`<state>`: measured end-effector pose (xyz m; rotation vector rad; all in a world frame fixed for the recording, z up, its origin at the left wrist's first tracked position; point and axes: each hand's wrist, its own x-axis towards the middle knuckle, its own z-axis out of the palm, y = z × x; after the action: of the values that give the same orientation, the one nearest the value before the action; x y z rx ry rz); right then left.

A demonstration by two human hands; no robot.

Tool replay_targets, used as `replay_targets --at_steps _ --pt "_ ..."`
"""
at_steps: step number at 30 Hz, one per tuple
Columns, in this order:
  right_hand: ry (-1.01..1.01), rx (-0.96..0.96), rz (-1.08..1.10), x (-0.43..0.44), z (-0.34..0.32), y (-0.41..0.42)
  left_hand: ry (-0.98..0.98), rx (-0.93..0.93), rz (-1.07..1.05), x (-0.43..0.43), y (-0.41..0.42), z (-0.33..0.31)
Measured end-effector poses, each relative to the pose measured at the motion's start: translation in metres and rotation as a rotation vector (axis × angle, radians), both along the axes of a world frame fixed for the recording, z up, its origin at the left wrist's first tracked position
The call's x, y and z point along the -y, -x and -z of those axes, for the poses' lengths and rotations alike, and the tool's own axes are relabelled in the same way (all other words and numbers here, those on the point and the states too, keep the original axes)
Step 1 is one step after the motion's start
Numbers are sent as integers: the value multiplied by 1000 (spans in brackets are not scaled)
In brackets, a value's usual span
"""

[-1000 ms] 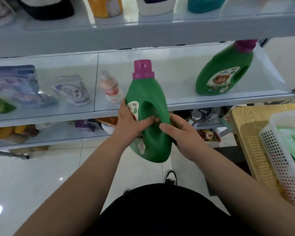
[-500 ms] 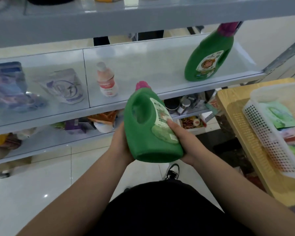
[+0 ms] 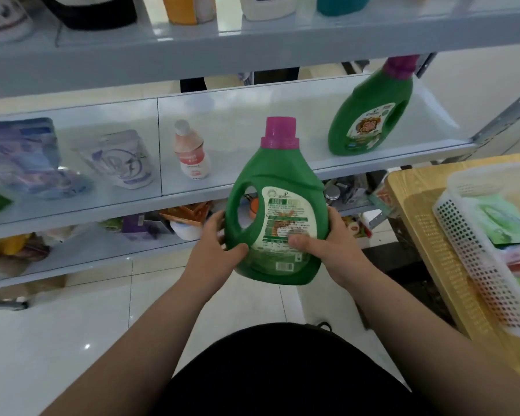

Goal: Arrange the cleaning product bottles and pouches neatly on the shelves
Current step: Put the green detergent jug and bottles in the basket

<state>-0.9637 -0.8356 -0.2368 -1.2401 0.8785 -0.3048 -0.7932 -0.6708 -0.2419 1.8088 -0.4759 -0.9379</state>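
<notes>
Bottle: green plastic detergent bottle with a magenta screw cap (image 3: 282, 175), upright, label toward the camera, handle hole on its left side. It is held in the air in front of the middle white shelf (image 3: 237, 115), not touching it, its base lower than the shelf's front edge.

Grip is two-handed, low on the body. Left hand (image 3: 215, 244) wraps the handle side, thumb on the front below the handle hole, fingers curled round behind. Right hand (image 3: 333, 244) wraps the opposite side, thumb lying across the lower part of the label, fingers behind the bottle and out of sight. Cap and upper half stand free above both hands.

On the middle shelf:
- second green plastic bottle with magenta cap (image 3: 370, 115) at the right end, well apart from the held one
- small pale pink bottle with a white cap (image 3: 192, 151) just right of the shelf divider
- white stand-up pouch with purple print (image 3: 119, 159) and blue-purple soft pack (image 3: 21, 157) left of the divider

Print on all labels is too blurred to read.

Upper shelf (image 3: 252, 46): only the bases of black, orange, white and teal containers show; the rest is cut off by the frame.

Lower shelf (image 3: 96, 253): mixed small goods, partly hidden by bottle and hands, not identifiable.

Right side: white perforated plastic basket (image 3: 478, 250) on a light wooden table (image 3: 418, 187), holding a green pouch (image 3: 502, 220); other contents unclear.
</notes>
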Motion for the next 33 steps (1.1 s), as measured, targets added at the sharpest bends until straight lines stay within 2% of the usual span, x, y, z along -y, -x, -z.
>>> replay_targets --at_steps 3,5,6,8,12,14,17,20,21,25,27,29,31,33 --pt "107 -58 -21 3 0 5 -19 313 -26 19 15 -5" --pt "232 -114 -34 4 -4 5 -22 426 -46 36 29 -11" --pt "313 -157 -39 2 -6 3 -2 428 -28 43 36 -14" --pt "468 -203 -70 0 -8 5 46 287 -38 61 52 -20" --pt "717 -128 -291 10 -8 18 162 36 -187 91 62 -29" --pt "636 -77 -425 22 -10 24 226 -81 -262 99 59 -26" --pt "504 42 -496 42 -14 31 344 -316 -270 101 59 -23" --pt "417 14 -504 63 -7 36 480 -566 -310 98 67 -20" --pt "342 -12 -484 70 -4 37 521 -634 -320 97 69 -19" --pt "-178 24 -309 91 7 40 680 -717 -350 94 75 -17" --pt "-238 31 -270 97 10 41 633 -746 -456 94 75 -15" --pt "-212 47 -233 100 11 42 495 -724 -521 94 71 -13" --pt "-129 37 -222 104 12 44 355 -639 -515 94 66 -16" --pt "39 -9 -278 105 8 46 234 -507 -463 94 62 -16"
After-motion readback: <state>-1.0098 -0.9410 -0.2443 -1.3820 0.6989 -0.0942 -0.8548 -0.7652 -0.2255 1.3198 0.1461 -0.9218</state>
